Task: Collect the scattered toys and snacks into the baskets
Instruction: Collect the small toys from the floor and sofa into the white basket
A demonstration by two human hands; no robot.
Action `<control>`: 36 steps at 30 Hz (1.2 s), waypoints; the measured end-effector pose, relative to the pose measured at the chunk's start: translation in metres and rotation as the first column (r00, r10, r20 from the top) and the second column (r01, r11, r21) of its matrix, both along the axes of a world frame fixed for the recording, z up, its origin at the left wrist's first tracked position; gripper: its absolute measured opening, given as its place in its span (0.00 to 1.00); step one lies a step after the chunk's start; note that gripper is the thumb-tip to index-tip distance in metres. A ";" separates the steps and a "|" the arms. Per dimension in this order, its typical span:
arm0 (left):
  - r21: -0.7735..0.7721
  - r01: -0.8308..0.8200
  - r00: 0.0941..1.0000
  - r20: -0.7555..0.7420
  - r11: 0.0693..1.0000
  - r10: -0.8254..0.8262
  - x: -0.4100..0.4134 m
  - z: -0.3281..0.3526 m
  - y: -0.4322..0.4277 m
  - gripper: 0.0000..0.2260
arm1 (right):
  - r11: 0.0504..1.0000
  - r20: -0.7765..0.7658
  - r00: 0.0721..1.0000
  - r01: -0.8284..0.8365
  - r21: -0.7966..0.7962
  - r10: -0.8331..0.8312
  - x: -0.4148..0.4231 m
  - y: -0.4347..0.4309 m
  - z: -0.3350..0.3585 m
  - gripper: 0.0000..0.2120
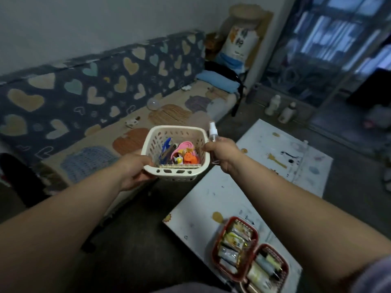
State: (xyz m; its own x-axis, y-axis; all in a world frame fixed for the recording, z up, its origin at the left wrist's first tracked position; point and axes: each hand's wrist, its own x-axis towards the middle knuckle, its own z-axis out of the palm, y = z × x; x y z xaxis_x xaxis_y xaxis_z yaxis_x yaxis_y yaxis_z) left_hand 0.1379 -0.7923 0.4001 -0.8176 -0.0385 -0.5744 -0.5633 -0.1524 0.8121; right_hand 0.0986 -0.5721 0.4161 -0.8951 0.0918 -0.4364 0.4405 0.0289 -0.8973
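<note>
A person carries a cream plastic basket of small toys above the sofa edge, left hand closed on its near-left rim, right hand pinching the right rim while also clutching a clear spray bottle. The perforated basket looks light and fairly stiff, best held by opposite rims; the smooth bottle seems liable to slip. Two red snack baskets sit on the worktop, well below the right hand
</note>
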 end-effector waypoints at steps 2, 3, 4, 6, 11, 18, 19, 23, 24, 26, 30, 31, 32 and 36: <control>0.045 0.082 0.996 0.037 0.996 -0.084 -0.013 -0.011 0.033 0.24 | 0.997 0.005 0.997 0.075 0.001 -0.075 0.001 0.034 -0.007 0.10; 0.050 0.133 0.989 0.052 0.990 -0.136 -0.020 -0.017 0.046 0.24 | 0.994 0.016 0.994 0.107 -0.002 -0.107 0.004 0.049 -0.009 0.11; 0.048 0.191 0.979 0.070 0.980 -0.194 -0.026 -0.024 0.060 0.24 | 0.991 0.028 0.990 0.135 0.003 -0.135 0.006 0.064 -0.015 0.11; 0.070 0.293 0.947 0.117 0.954 -0.299 -0.037 -0.038 0.087 0.23 | 0.978 0.060 0.976 0.208 0.017 -0.209 0.012 0.093 -0.031 0.10; 0.124 0.447 0.873 0.158 0.886 -0.462 -0.054 -0.073 0.141 0.23 | 0.921 0.157 0.908 0.385 0.049 -0.388 0.042 0.142 -0.071 0.09; 0.119 0.568 0.783 0.226 0.815 -0.579 -0.053 -0.116 0.194 0.23 | 0.816 0.223 0.795 0.577 0.004 -0.564 0.084 0.180 -0.118 0.10; 0.118 0.580 0.770 0.246 0.806 -0.589 -0.050 -0.127 0.202 0.23 | 0.797 0.234 0.778 0.604 -0.023 -0.583 0.094 0.185 -0.127 0.11; 0.070 0.596 0.754 0.295 0.800 -0.587 -0.044 -0.151 0.215 0.21 | 0.685 0.331 0.712 0.696 -0.215 -0.619 0.126 0.207 -0.161 0.12; 0.058 0.602 0.749 0.304 0.797 -0.588 -0.042 -0.157 0.217 0.21 | 0.590 0.386 0.625 0.777 -0.220 -0.679 0.137 0.213 -0.175 0.08; 0.032 0.612 0.740 0.329 0.790 -0.587 -0.039 -0.171 0.221 0.21 | 0.359 0.508 0.396 0.917 -0.175 -0.765 0.160 0.224 -0.209 0.05; 0.013 0.625 0.725 0.362 0.781 -0.586 -0.037 -0.192 0.226 0.22 | 0.080 0.684 0.141 0.989 -0.121 -0.716 0.195 0.228 -0.276 0.07; 0.015 0.626 0.723 0.364 0.780 -0.587 -0.037 -0.198 0.227 0.23 | 0.042 0.713 0.105 0.993 -0.106 -0.693 0.199 0.227 -0.287 0.07; 0.015 0.629 0.721 0.364 0.777 -0.590 -0.037 -0.203 0.227 0.22 | -0.007 0.728 0.074 0.994 -0.108 -0.682 0.202 0.226 -0.298 0.08; 0.015 0.594 0.745 0.368 0.804 -0.557 -0.038 -0.221 0.234 0.19 | -0.021 0.733 0.030 0.998 -0.060 -0.679 0.199 0.224 -0.327 0.07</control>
State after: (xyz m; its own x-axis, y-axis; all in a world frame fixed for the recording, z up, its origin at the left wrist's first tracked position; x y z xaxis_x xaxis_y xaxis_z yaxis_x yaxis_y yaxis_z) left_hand 0.1000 -0.5583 0.1792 -0.4572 0.3053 -0.8353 -0.7570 0.3594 0.5457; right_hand 0.2977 -0.3482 0.0889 0.0402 0.2862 -0.9573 -0.0082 -0.9580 -0.2867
